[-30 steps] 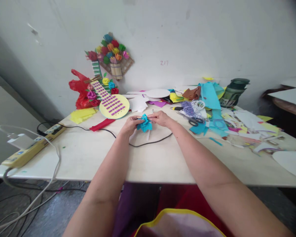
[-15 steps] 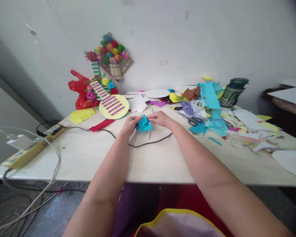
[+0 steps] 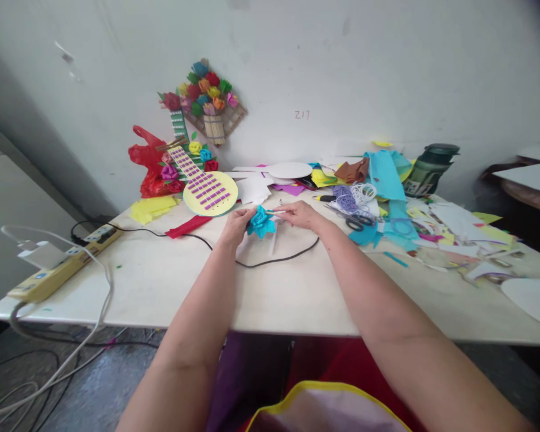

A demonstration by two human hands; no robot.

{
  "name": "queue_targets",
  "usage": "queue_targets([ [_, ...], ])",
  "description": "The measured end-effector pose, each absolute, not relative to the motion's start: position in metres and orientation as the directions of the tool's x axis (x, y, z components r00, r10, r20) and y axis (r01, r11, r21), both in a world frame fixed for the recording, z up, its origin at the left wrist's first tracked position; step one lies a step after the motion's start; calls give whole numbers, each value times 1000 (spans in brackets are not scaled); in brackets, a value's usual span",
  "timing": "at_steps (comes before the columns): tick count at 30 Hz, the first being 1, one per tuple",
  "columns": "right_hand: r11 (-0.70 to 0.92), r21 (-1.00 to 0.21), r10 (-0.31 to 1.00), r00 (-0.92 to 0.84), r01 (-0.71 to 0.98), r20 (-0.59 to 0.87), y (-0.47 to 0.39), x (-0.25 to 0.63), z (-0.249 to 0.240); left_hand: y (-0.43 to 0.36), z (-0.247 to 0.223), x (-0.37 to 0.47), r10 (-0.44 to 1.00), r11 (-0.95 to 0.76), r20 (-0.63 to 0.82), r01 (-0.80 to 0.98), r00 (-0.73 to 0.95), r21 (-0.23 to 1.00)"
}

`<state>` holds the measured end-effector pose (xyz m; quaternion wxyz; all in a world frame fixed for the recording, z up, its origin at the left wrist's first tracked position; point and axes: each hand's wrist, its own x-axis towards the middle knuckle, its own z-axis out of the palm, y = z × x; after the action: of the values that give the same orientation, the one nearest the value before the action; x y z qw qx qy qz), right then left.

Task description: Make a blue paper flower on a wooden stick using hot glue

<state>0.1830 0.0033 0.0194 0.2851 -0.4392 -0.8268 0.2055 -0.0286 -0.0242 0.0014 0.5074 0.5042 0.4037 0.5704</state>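
left hand point(image 3: 239, 224): clamped on blue flower point(image 3: 261, 222), grip partly hidden | right hand point(image 3: 299, 214): pinching thin stick point(image 3: 277, 211), tip unclear

Left hand point(image 3: 237, 225) partly hidden behind blue flower point(image 3: 261, 222)

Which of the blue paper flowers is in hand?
The turquoise flower with pointed outer petals, held in the left hand. The small blue flower sits beyond the yellow guitar-shaped craft; other blue blooms top the basket piece.
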Motion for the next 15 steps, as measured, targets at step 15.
queue_targets([
  [15,51,-179,955,4,982,298,11,217,14,-19,-1,-32,974,-203,185,-134,-133,970],
])
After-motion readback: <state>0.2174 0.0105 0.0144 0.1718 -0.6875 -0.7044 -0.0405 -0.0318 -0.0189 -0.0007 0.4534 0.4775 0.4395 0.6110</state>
